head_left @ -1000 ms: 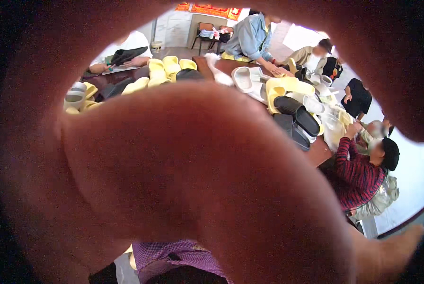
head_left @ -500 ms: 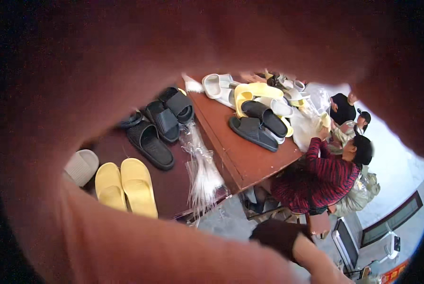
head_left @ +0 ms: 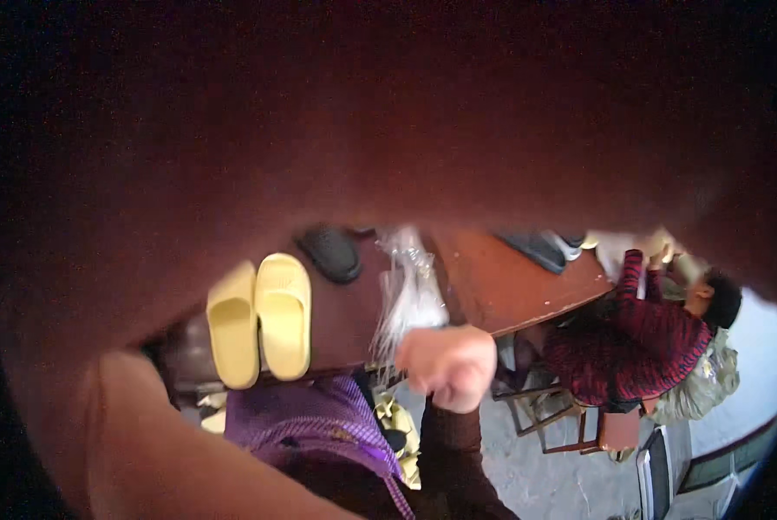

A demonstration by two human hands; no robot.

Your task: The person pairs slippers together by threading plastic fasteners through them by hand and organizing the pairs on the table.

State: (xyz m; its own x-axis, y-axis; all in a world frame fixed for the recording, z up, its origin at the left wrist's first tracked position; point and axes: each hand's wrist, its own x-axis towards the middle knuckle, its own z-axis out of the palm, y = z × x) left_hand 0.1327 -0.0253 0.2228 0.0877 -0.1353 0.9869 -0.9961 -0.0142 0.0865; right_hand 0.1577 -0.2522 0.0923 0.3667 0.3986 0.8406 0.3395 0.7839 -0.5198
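Note:
A blurred, out-of-focus hand, apparently my left hand (head_left: 172, 442), is very near the lens and covers most of the upper and lower left view. Its fingertips and grip cannot be made out. My right hand (head_left: 447, 364), in a dark sleeve, is raised past the near table edge with curled fingers; nothing shows in it. Behind it lies a bundle of clear plastic strips (head_left: 410, 299). A pair of yellow slides (head_left: 283, 325) lies side by side at the table's near edge, touched by neither visible fingers nor palm. Beyond them sits a black slide (head_left: 332, 254).
A purple checked apron (head_left: 306, 420) covers my lap. To the right, another table (head_left: 510, 290) holds dark slippers (head_left: 536, 251). A person in a red-and-black striped top (head_left: 640, 351) sits there, near a wooden stool (head_left: 618, 429) and a pale sack (head_left: 709, 390).
My view has tilted down, bringing the apron into sight. My right hand has risen into the middle from the lower right. The blurred hand now covers more of the upper view.

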